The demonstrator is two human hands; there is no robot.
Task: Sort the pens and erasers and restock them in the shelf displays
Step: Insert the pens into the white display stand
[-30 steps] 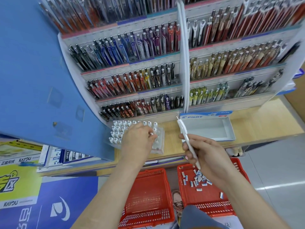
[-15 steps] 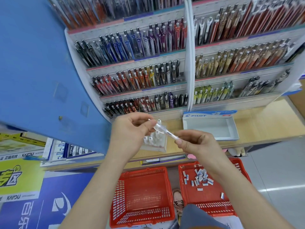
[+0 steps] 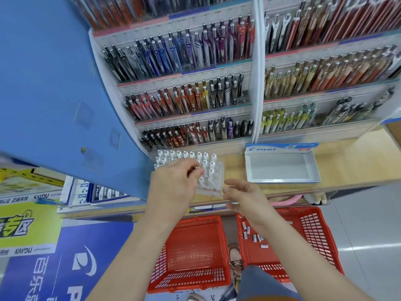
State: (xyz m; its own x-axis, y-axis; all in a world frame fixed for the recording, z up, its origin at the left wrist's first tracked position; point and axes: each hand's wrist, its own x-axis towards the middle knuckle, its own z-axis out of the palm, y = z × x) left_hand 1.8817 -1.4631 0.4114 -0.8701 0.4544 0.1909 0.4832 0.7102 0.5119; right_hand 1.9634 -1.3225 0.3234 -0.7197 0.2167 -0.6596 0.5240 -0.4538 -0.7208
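Note:
A clear stand [image 3: 219,183] full of upright white pens [image 3: 184,154] sits on the wooden ledge below the pen racks. My left hand [image 3: 173,187] hovers over the stand's front, fingertips pinched on one white pen [image 3: 204,178] that points down into the stand. Just right of the stand, my right hand [image 3: 245,197] has its fingers apart and holds nothing. Several small erasers [image 3: 253,235] lie in the right red basket [image 3: 312,231] on the floor, partly hidden by my right forearm.
An open white Pilot box [image 3: 282,168] sits on the wooden ledge [image 3: 351,157] to the right. Tiered racks of coloured pens [image 3: 195,98] rise behind. A blue panel [image 3: 54,83] closes off the left. A second red basket [image 3: 193,248] stands on the floor below.
The white pen passed from my right hand to my left, which carried it down to the stand. My right hand let go and opened.

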